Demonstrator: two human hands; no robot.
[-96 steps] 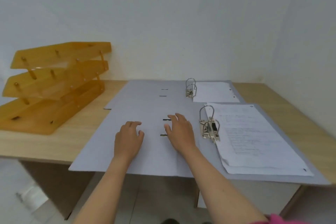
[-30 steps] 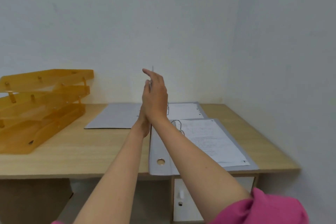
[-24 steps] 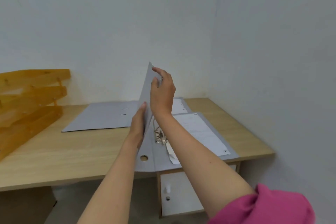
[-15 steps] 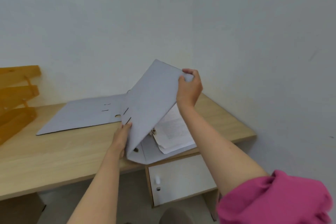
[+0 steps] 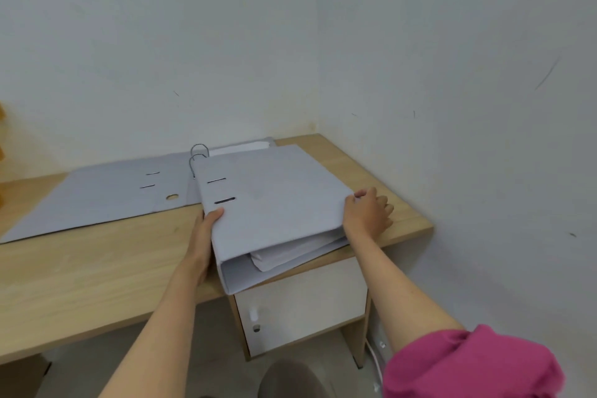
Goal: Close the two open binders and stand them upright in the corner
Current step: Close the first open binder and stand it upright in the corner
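Both hands [image 5: 366,215] clasp the shut binder [image 5: 271,203] (open binder [image 5: 106,197] just behind).

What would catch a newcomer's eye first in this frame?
The near grey binder lies shut at the desk's front edge, overhanging it, with white pages showing at its open end. The left hand rests on its spine side and the right hand on its far edge. Behind it, the second binder lies open flat, its metal rings standing up, near the wall corner.
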